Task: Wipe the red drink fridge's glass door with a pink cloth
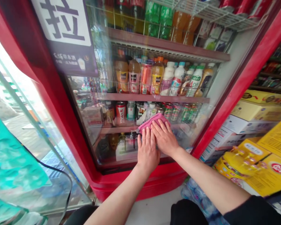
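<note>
A folded pink cloth (157,120) is pressed against the glass door (173,137) of a red drinks fridge, at the height of its lower shelves. My right hand (165,137) lies flat on the cloth with its fingers stretched out. Beside it, my left hand (148,150) has its fingertips on the cloth's lower left edge, fingers straight. The two hands touch or overlap near the thumbs. Behind the glass stand cans (121,113) and bottles (156,76) on shelves; the cloth and hands hide part of the lower ones.
The fridge's red frame (227,93) borders the glass. Stacked cartons (253,111) and yellow oil bottles (236,162) stand at the right, with wrapped water bottles (199,193) on the floor. A black cable (61,170) hangs at the left beside turquoise packaging (16,159). A sign (65,25) sticks to the door.
</note>
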`<state>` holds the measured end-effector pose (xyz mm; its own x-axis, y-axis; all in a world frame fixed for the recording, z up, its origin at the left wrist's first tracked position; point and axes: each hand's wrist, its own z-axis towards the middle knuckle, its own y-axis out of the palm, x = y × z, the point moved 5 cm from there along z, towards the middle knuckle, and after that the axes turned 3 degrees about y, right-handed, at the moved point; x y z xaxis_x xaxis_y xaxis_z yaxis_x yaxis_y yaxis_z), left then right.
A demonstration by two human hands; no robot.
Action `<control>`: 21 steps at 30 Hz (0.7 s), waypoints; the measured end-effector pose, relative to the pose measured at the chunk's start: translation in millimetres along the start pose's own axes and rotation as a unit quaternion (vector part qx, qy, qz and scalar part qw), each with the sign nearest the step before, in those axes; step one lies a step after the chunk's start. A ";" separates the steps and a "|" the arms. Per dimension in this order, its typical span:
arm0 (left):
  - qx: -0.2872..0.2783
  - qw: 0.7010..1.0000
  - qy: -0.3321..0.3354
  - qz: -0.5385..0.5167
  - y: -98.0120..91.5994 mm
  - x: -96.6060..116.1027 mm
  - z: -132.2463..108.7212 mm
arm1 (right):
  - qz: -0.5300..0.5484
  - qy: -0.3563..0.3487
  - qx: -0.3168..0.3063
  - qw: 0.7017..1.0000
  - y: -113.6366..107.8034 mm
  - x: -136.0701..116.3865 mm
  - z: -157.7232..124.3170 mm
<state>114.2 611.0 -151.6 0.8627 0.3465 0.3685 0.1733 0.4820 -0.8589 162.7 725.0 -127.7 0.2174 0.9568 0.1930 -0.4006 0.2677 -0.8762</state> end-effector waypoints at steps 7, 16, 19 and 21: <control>0.042 0.995 -0.054 0.066 -44.6 -53.2 -8.5 | 0.037 -0.038 0.030 0.998 6.9 -53.3 62.1; 0.142 0.979 -0.122 0.081 -115.0 -137.8 -15.2 | 0.078 -0.146 0.070 0.984 -7.0 -145.8 171.0; 0.168 0.977 -0.118 0.064 -131.2 -156.6 -14.8 | 0.063 -0.179 0.072 0.979 -12.5 -163.5 197.5; 0.171 0.978 -0.112 0.046 -136.8 -161.6 -14.9 | 0.055 -0.190 0.062 0.978 -12.5 -165.9 206.9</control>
<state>-41.8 477.1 -99.0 0.7345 0.5506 0.3966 -0.1020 0.6674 -0.7377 -52.5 586.3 -57.4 -0.1707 0.9470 0.2721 -0.5122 0.1506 -0.8456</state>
